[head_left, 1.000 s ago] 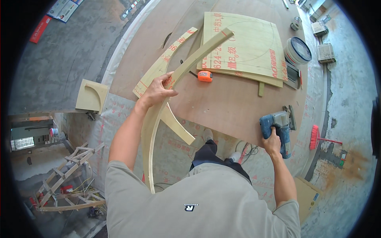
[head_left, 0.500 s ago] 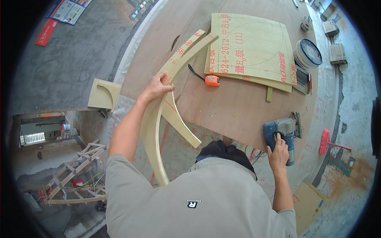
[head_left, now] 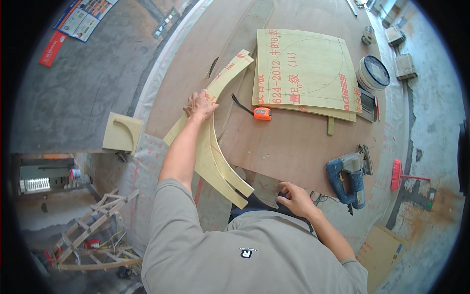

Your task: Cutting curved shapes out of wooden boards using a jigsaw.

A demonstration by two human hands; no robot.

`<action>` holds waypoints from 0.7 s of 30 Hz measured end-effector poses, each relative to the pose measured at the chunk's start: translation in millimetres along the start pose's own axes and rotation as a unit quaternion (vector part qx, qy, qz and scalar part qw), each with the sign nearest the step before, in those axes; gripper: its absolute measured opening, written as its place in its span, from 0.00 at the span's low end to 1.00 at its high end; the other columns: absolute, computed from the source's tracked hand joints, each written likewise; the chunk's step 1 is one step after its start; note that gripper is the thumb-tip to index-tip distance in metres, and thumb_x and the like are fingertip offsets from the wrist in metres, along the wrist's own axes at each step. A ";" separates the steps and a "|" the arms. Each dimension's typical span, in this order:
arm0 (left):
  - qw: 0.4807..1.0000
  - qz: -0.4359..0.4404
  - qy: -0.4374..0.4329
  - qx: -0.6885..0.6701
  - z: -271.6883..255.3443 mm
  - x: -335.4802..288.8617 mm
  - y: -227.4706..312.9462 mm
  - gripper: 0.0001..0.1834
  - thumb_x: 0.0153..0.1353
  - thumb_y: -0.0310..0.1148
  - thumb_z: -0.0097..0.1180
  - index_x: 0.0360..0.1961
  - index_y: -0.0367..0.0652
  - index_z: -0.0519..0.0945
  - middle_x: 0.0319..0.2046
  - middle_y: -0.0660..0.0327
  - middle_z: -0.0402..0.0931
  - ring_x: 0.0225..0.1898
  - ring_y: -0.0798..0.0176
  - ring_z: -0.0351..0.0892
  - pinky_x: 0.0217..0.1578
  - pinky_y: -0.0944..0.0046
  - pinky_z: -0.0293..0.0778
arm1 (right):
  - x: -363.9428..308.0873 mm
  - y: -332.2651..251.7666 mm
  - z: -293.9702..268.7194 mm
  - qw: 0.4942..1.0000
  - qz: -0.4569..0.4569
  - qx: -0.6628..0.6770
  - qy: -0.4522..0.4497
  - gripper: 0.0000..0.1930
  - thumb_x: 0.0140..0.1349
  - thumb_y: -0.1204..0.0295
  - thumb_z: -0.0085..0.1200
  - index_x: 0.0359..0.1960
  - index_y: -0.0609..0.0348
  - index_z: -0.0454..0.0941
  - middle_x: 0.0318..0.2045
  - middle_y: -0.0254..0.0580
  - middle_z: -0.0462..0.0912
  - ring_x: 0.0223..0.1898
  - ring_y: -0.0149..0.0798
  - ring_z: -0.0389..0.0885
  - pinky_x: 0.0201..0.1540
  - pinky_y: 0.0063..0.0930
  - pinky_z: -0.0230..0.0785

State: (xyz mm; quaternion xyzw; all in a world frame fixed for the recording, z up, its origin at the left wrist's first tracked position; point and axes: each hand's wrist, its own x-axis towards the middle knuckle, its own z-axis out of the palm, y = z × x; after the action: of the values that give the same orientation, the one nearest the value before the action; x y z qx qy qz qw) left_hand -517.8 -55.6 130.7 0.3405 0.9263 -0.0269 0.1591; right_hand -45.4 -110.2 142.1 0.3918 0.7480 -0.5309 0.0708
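Note:
My left hand (head_left: 199, 105) grips a curved plywood piece (head_left: 230, 74), which lies over another of the same shape on the near left of the table. The lower ends of both pieces (head_left: 223, 185) stick out past the table's edge towards me. My right hand (head_left: 296, 200) is over my lap in front of the table edge, its fingers bent but apart, with nothing seen in it. A blue and grey jigsaw (head_left: 348, 177) lies on its side at the right front edge of the table, away from both hands.
Beyond my hands lie an orange tape measure (head_left: 262, 113) and stacked plywood sheets (head_left: 306, 71) with a drawn circle. A white bucket (head_left: 372, 73) stands at the right. On the left are a cut plywood offcut (head_left: 122, 133) and a wooden frame (head_left: 93, 230); a red broom (head_left: 397, 175) lies right.
My right hand has let go of the jigsaw and moved left to my lap. The curved piece in my left hand has come down and turned onto the other one.

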 end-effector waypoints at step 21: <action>0.451 -0.154 -0.323 -0.818 144.2 -253.1 -120.7 0.28 0.73 0.49 0.57 0.66 0.47 0.70 0.61 0.57 0.76 0.64 0.55 0.72 0.66 0.41 0.66 | 96.6 -113.1 130.3 0.997 0.037 -0.005 -0.062 0.44 0.65 0.36 0.54 0.66 0.65 0.67 0.49 0.66 0.85 0.54 0.63 0.84 0.57 0.51 0.74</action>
State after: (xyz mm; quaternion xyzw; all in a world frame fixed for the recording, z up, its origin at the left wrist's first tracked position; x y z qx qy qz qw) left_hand -373.5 -328.5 66.1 -0.1281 0.4407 0.6111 0.6449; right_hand -226.5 -186.1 119.7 0.3855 0.7295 -0.5478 0.1386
